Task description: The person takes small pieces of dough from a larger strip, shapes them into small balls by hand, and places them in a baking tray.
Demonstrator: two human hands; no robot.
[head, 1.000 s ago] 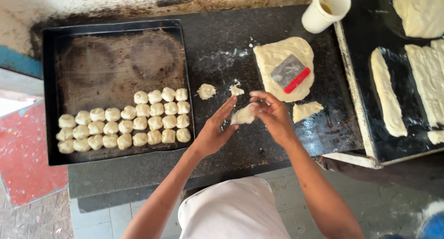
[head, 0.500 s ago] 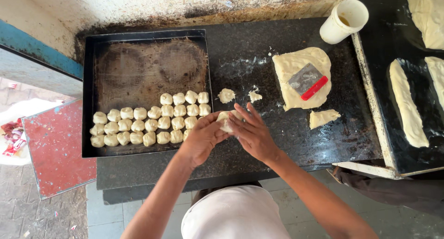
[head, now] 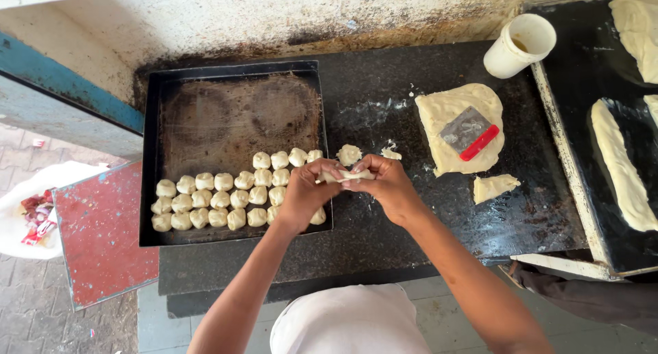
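My left hand and my right hand both grip one small piece of pale dough, stretched between the fingertips above the right edge of the black tray. Several small shaped dough pieces sit in rows on the near part of that tray. One loose dough ball and a smaller scrap lie on the dark counter just beyond my hands.
A flat dough slab with a red-handled metal scraper on it lies to the right, a cut-off piece nearer. A white cup stands at the back. Long dough strips lie on a second dark tray at far right.
Both hands have shifted left with the dough piece, from over the counter to the tray's right edge. The camera view has swung as well.
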